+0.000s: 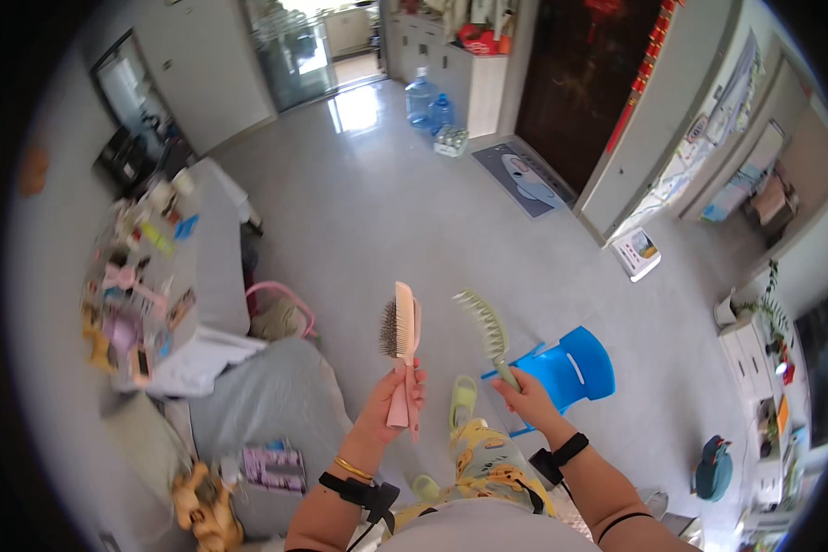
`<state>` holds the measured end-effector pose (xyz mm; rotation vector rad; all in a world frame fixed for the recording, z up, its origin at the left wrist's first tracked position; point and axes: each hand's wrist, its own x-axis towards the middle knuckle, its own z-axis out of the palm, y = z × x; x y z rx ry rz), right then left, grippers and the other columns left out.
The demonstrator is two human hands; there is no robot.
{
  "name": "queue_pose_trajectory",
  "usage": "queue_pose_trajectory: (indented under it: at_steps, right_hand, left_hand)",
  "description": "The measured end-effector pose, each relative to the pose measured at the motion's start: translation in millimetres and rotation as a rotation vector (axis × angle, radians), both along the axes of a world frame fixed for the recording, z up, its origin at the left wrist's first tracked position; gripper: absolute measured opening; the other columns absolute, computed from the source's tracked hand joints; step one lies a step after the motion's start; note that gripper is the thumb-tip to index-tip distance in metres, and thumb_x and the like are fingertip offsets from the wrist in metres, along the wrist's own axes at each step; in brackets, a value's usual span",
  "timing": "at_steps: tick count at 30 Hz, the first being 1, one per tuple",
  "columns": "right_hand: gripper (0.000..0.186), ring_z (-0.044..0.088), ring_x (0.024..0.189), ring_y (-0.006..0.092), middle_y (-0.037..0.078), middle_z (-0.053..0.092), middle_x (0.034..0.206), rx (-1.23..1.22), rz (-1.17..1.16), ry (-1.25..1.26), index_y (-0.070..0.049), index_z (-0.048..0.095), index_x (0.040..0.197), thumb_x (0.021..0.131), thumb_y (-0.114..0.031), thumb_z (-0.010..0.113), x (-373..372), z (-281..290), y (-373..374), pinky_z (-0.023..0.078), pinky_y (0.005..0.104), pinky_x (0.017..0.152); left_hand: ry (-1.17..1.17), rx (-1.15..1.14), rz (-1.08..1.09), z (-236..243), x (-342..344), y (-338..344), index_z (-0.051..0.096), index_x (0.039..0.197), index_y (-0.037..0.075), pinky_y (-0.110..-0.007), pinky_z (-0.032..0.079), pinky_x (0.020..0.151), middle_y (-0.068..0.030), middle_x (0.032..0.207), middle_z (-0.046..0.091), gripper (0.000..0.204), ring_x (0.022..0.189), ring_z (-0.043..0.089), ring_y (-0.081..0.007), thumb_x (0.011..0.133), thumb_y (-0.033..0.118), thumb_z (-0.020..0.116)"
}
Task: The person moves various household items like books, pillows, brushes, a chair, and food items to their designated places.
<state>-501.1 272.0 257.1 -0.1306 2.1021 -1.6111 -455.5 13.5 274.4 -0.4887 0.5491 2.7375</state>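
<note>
My left hand (395, 397) is closed round two handles at once. One belongs to a pink paddle hairbrush (416, 328) with dark bristles facing left, the other to a peach comb (402, 313) lying against it; both point upward. To the right, my right hand (527, 396) grips a pale green wide-tooth comb (489, 333) by its lower end, its teeth toward the upper right. The two hands are apart, held out in front of my body. Behind the green comb and right hand is a small blue chair (575, 366).
At left, a table (216, 216) carries many small items beside a grey-covered seat (276, 386). Blue water bottles (420, 97) and a grey doormat (522, 180) lie farther off. A white scale-like box (637, 255) and a white drawer cabinet (750, 357) are at right.
</note>
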Motion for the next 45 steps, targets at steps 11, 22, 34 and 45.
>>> queue_pose_trajectory:
  at_steps: [11, 22, 34, 45]
  right_hand:
    - [0.027, 0.042, 0.050, 0.0058, -0.003, 0.044, 0.057, -0.091, -0.086, 0.020, -0.006, 0.052, 0.077, 0.088, -0.030, 0.059, -329, 39, -68, 0.036, 0.0232, 0.046]
    - [0.021, 0.045, 0.055, 0.0053, -0.003, 0.051, 0.069, -0.314, -0.020, 0.113, -0.004, 0.061, 0.097, 0.088, -0.023, 0.060, -636, 54, -221, 0.039, 0.0210, 0.051]
    - [0.037, 0.047, 0.052, 0.0074, 0.000, 0.052, 0.066, -0.378, -0.306, -0.037, -0.003, 0.055, 0.095, 0.080, -0.034, 0.068, -964, 46, -342, 0.039, 0.0214, 0.048]
    - [0.029, 0.045, 0.055, 0.0049, -0.001, 0.052, 0.076, -0.339, 0.274, -0.112, -0.005, 0.055, 0.103, 0.083, -0.024, 0.064, -1240, 75, -493, 0.036, 0.0196, 0.048]
  left_hand:
    - [0.141, 0.328, -0.125, 30, -310, -59, 0.048, 0.111, 0.004, -0.021, 0.039, 0.053, -0.0022, 0.081, 0.050, 0.025, 0.062, 0.043, -0.0076, 0.093, 0.021, 0.050]
    - [0.239, -0.985, -0.035, 28, -609, -174, 0.047, 0.101, 0.001, -0.029, 0.052, 0.067, -0.0109, 0.093, 0.061, 0.018, 0.075, 0.060, -0.0150, 0.088, 0.008, 0.055]
    - [0.325, -1.363, -0.014, 15, -934, -274, 0.051, 0.087, 0.001, -0.026, 0.048, 0.061, -0.0056, 0.077, 0.061, 0.015, 0.067, 0.059, -0.0135, 0.081, 0.006, 0.064]
    - [0.104, -1.437, 0.249, 20, -1106, -440, 0.056, 0.091, -0.001, -0.026, 0.048, 0.067, -0.0067, 0.081, 0.063, 0.014, 0.074, 0.059, -0.0121, 0.083, 0.007, 0.063]
